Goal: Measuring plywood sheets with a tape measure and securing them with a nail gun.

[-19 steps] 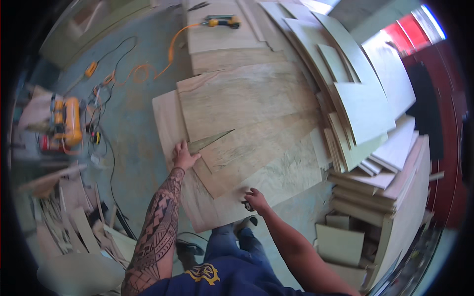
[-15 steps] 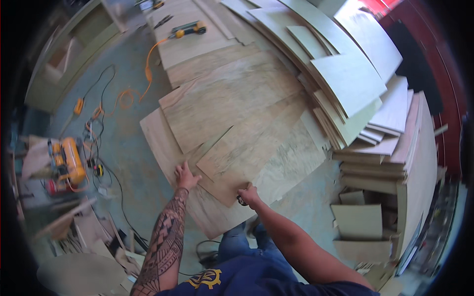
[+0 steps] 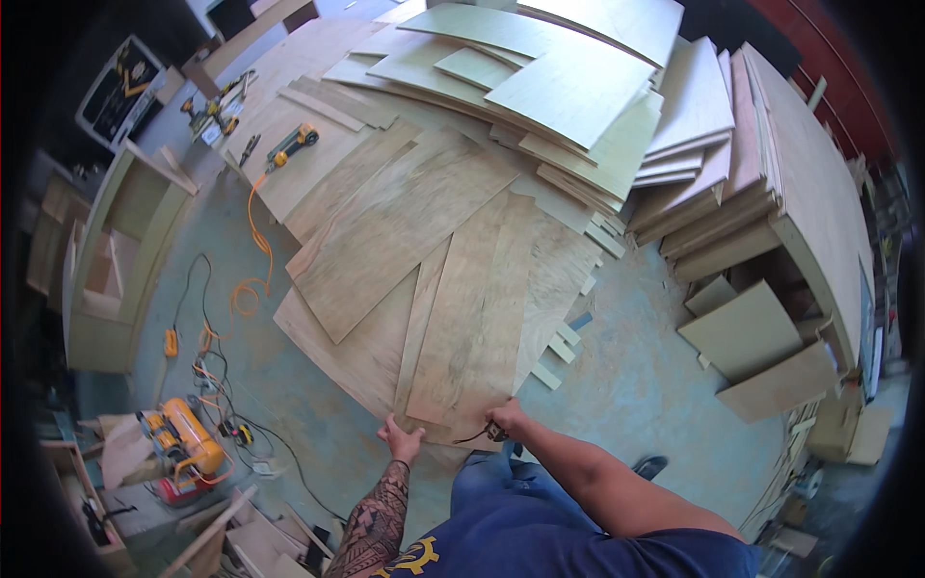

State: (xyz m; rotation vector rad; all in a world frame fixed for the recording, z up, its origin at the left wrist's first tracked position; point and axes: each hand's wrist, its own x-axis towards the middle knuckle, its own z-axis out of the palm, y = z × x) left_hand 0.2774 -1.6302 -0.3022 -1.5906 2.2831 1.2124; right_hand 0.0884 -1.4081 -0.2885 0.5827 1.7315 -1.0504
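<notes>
Several thin brown plywood panels lie overlapped on a sheet-covered worktable in front of me. My left hand (image 3: 401, 441) grips the near end of a long plywood panel (image 3: 472, 318), at its left corner. My right hand (image 3: 507, 420) is closed around a small dark object (image 3: 496, 430), mostly hidden by the fingers, at the same panel's near right corner. A narrow plywood strip (image 3: 421, 323) runs along the panel's left side. Beyond it, a wider plywood panel (image 3: 395, 231) lies at an angle.
Pale boards (image 3: 578, 91) are stacked at the back. A corded yellow-black power tool (image 3: 292, 144) lies far left. On the floor are a yellow air compressor (image 3: 188, 438) and an orange hose (image 3: 252, 294). A wooden cabinet (image 3: 819, 231) stands right. Small wood offcuts (image 3: 554, 356) show beside the panels.
The view has shifted. The long panel has turned to point more directly at me, its near end drawn closer. My left hand has gone from resting spread on the wood to gripping the end.
</notes>
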